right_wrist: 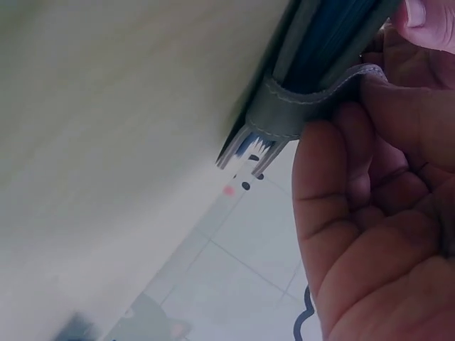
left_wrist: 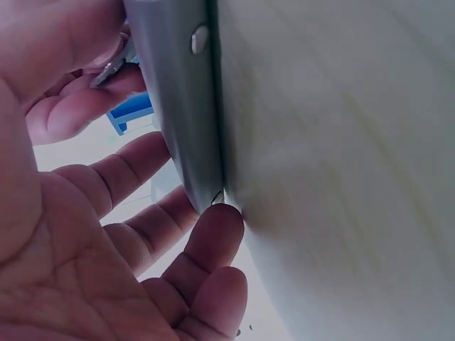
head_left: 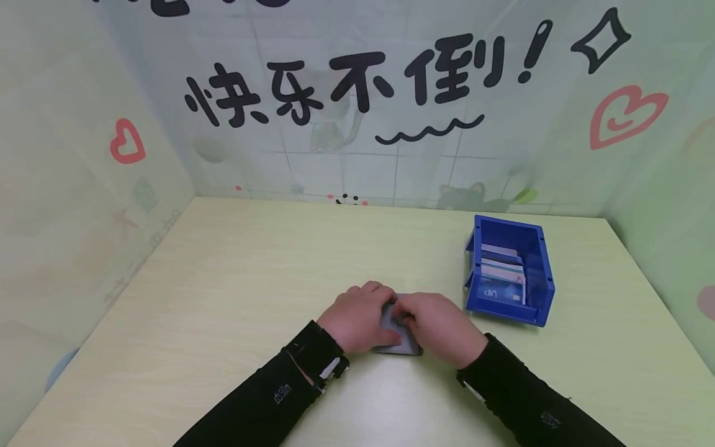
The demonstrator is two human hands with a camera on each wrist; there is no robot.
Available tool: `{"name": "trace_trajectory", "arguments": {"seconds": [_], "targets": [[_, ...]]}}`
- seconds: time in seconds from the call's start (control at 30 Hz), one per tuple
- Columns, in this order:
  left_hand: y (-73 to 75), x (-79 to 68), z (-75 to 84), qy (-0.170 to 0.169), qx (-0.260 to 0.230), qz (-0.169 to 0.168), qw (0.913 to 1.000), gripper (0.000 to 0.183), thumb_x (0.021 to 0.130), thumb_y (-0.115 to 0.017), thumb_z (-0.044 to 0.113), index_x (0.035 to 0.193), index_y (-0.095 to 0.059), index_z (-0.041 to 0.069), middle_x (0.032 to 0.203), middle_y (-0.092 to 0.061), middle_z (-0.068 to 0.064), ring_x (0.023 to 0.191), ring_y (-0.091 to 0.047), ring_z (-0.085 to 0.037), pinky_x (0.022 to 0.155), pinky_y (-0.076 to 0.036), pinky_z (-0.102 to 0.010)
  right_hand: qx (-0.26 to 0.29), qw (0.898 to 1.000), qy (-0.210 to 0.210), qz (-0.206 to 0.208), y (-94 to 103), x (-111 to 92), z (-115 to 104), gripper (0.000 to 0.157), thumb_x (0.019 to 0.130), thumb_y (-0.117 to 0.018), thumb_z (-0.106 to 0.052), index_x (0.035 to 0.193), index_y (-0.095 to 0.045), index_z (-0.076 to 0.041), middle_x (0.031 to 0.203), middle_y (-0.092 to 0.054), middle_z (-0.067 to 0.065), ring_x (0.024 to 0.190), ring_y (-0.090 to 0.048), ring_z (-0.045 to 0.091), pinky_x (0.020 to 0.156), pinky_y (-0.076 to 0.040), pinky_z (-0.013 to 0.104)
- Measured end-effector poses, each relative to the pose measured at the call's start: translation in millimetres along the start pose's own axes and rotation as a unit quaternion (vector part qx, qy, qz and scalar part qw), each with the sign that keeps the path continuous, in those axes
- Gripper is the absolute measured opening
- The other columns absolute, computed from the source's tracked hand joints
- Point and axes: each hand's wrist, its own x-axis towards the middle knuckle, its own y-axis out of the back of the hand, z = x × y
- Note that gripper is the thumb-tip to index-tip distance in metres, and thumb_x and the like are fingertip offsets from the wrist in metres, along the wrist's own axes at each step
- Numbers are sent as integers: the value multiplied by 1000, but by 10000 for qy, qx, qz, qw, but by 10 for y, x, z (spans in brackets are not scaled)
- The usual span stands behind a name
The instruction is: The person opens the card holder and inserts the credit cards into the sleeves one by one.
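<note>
A grey card holder (head_left: 400, 338) lies on the table in front of the person, partly covered by both hands. The left hand (head_left: 360, 318) grips it along its left side, fingers at the far edge and thumb over the top. In the left wrist view, a round metal snap (left_wrist: 200, 40) shows on the holder's edge. The right hand (head_left: 441, 326) pinches the holder's stitched closing strap (right_wrist: 284, 114), which bends up around the edge in the right wrist view. Dark blue inner leaves (right_wrist: 334, 42) show between the covers.
A blue plastic bin (head_left: 536, 310) stands to the right behind the right hand, with several cards (head_left: 499, 287) stacked inside. Printed fabric walls (head_left: 335, 167) enclose the pale wooden table (head_left: 251, 261) at the back and both sides.
</note>
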Motion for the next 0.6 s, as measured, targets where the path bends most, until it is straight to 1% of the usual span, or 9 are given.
{"name": "trace_trajectory", "arguments": {"seconds": [0.13, 0.23, 0.4, 0.53, 0.6], "targets": [[6, -5, -6, -13, 31, 23, 10000, 56, 75, -69, 55, 119, -55, 22, 122, -50, 3, 92, -48, -20, 76, -45, -34, -38, 10000, -41, 2, -21, 36, -31, 18, 84, -61, 1, 87, -66, -17, 84, -64, -8, 75, -54, 6, 70, -49, 30], [4, -5, -11, -1, 60, 19, 10000, 56, 76, -69, 55, 119, -55, 22, 123, -50, 3, 92, -48, -20, 77, -45, -35, -114, 9999, 22, 86, -32, 53, -58, 18, 83, -62, 2, 83, -65, -16, 81, -62, -7, 73, -53, 7, 69, -49, 30], [5, -11, -3, 56, 69, 6, 10000, 58, 75, -69, 55, 120, -55, 23, 121, -51, 3, 93, -49, -20, 78, -45, -34, -487, 9984, 256, 146, -45, 68, -91, 15, 81, -64, 2, 79, -66, -13, 75, -58, -5, 69, -50, 9, 66, -48, 29], [2, -11, 14, 4, 162, 65, 9998, 59, 74, -69, 57, 120, -56, 22, 121, -53, 3, 94, -49, -20, 78, -45, -35, -790, 9956, 507, 76, -36, 71, -105, 15, 81, -65, 1, 77, -68, -13, 71, -54, -5, 66, -46, 10, 61, -47, 26], [-1, -10, 13, 4, 200, 105, 9997, 60, 73, -69, 58, 120, -56, 23, 120, -53, 4, 95, -49, -21, 79, -45, -36, -888, 9940, 631, 43, -24, 76, -113, 16, 81, -64, 2, 76, -69, -13, 71, -54, -4, 65, -45, 10, 61, -47, 26]]}}
